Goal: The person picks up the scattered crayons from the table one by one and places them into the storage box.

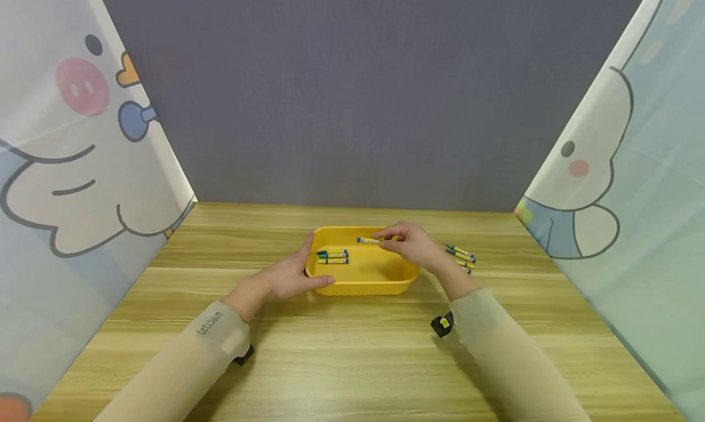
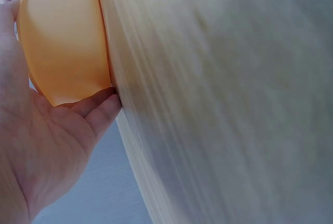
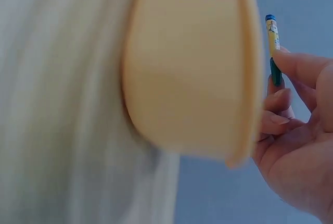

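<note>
A yellow plastic tray (image 1: 366, 288) stands on the table. My left hand (image 1: 289, 275) holds its left end, thumb over the front rim and the other fingers against the end wall (image 2: 67, 52). Inside the tray, at its left, three crayons (image 1: 333, 262) in yellow wrappers lie side by side. Over the back right part of the tray my right hand (image 1: 406, 244) pinches a crayon (image 3: 274, 39) between thumb and fingers. This crayon has a green tip, a yellow wrapper and a blue end.
To the right of the tray several more crayons (image 1: 461, 254) lie on the wooden table (image 1: 352, 348), close to my right forearm. A grey panel (image 1: 352, 104) rises behind the table. Printed cloths (image 1: 650, 165) hang at both sides.
</note>
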### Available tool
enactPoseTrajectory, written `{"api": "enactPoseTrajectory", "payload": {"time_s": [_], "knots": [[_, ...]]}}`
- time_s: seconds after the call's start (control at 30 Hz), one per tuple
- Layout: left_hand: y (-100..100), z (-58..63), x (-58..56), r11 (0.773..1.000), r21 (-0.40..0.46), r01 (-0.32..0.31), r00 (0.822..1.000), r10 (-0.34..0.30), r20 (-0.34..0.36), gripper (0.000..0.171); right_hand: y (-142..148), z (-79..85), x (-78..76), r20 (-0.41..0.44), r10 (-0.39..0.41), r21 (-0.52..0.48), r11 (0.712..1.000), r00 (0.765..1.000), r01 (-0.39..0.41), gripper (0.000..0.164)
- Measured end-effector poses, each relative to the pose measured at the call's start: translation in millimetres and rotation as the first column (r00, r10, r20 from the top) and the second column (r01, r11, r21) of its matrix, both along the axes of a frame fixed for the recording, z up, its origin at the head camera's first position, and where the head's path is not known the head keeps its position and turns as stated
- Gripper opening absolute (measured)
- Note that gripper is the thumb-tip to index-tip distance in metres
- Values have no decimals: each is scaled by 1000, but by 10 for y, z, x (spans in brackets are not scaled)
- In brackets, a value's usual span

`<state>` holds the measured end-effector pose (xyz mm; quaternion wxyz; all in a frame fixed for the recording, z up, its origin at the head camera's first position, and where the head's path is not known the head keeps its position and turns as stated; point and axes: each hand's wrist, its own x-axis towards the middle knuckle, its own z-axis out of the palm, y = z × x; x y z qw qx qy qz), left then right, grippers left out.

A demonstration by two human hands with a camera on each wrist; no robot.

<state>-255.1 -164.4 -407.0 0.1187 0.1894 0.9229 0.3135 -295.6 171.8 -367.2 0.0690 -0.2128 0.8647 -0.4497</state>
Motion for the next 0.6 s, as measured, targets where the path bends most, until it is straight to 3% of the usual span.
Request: {"api": "enactPoseTrajectory", "payload": {"time_s": [0.37, 0.6], "knots": [[-1, -9, -6, 1000, 6, -2, 1000, 2, 2, 133, -653, -210, 39, 6, 42, 16, 999, 999, -42, 24], [-9, -4, 6, 1000, -8, 2, 1000, -2, 3, 133, -882, -295, 8, 12, 62, 28, 998, 998, -63, 26]]}}
